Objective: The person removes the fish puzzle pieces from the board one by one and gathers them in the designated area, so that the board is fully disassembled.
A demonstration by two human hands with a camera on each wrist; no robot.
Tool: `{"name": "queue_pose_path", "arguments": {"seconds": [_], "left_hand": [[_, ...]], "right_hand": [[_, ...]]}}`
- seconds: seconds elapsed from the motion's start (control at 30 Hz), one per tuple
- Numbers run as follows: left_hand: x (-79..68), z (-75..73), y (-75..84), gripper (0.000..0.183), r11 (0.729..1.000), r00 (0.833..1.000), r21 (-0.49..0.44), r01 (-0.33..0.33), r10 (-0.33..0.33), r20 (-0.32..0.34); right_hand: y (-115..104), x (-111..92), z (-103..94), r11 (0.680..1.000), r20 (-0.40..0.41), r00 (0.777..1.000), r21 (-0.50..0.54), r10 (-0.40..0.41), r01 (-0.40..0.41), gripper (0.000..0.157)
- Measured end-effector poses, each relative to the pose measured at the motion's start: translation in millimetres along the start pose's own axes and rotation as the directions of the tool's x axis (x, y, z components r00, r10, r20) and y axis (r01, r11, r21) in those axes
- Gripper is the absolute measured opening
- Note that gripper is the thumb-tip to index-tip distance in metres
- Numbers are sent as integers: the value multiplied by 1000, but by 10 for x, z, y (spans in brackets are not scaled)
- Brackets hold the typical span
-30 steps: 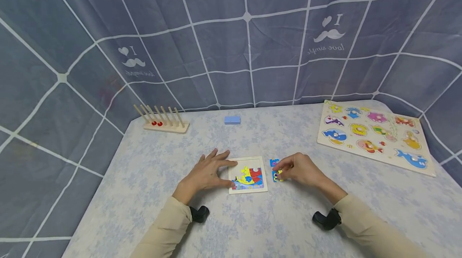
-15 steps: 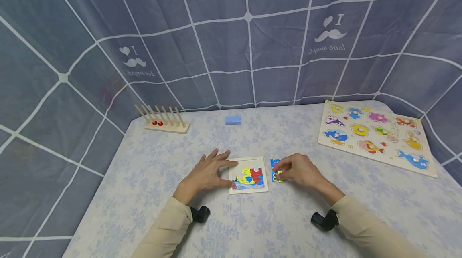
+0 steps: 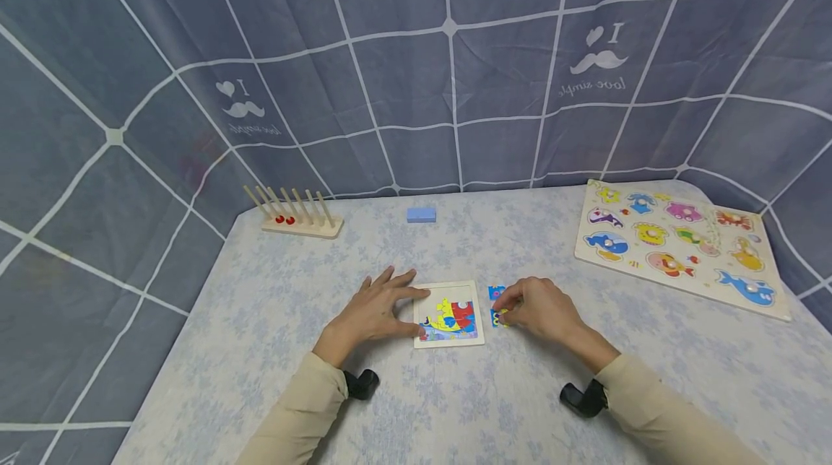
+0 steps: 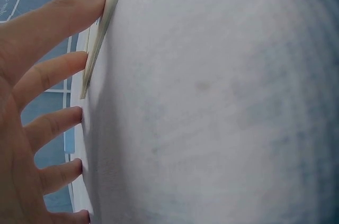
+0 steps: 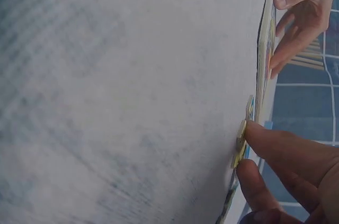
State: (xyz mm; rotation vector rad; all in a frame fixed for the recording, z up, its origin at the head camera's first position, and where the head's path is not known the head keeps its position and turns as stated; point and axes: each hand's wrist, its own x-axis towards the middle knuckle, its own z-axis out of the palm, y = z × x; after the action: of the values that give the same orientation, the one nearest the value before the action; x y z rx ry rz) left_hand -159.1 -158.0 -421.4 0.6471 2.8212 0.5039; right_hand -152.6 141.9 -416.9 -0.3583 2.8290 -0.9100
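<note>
My left hand point(image 3: 367, 317) spreads over the left side of a small wooden jigsaw tray point(image 3: 450, 344), thumb and index finger resting on its rim. Inside, a partly filled picture point(image 3: 460, 315) shows red, yellow and blue pieces along the bottom and right; bare wood shows at the top and left. Just right of the tray, my right hand point(image 3: 542, 310) pinches a yellow-edged puzzle piece point(image 5: 241, 142) between thumb and finger, close over the table. A blue loose piece point(image 3: 496, 293) lies beside those fingertips; my fingers partly hide the pieces there.
A wooden peg stand point(image 3: 302, 227) with two red beads is at the back left. A light-blue block point(image 3: 421, 215) lies at the back middle. To the right rests a large animal peg puzzle board point(image 3: 676, 234). A grid-patterned curtain point(image 3: 403, 89) hangs behind the table.
The view shifts very slightly. Both hands stay in nearly the same places, the left on the tray and the right at the loose pieces.
</note>
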Motion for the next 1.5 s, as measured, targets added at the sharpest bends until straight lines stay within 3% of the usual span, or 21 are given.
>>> {"name": "queue_pose_path", "arguments": {"seconds": [0.23,0.47,0.77,1.03,1.23,1.5], "left_hand": [[-8,-6,-5,67,1000,1000,-3,4,-4,6],[-10,-14,-16,68,1000,1000,-7,13,-13,7],[-8,-8,-25,68,1000,1000,-29,2,-2,5],[-3,-5,-27,68,1000,1000,-28,-9,9,13],[3,-10,-26,68,1000,1000,-26,-17,17,11],[1,-25,-24,68,1000,1000,-16,-11,12,19]], "right_hand": [[-33,9,-33,1000,8,1000,-13,-22,23,9],[-204,93,-72,996,14,996,11,-90,90,10],[-504,265,172,991,125,983,39,-134,130,23],[-651,282,280,991,146,982,-45,-116,124,29],[-688,264,328,994,96,991,-53,-92,98,22],[-687,278,342,997,95,993,-43,-63,68,21]]}}
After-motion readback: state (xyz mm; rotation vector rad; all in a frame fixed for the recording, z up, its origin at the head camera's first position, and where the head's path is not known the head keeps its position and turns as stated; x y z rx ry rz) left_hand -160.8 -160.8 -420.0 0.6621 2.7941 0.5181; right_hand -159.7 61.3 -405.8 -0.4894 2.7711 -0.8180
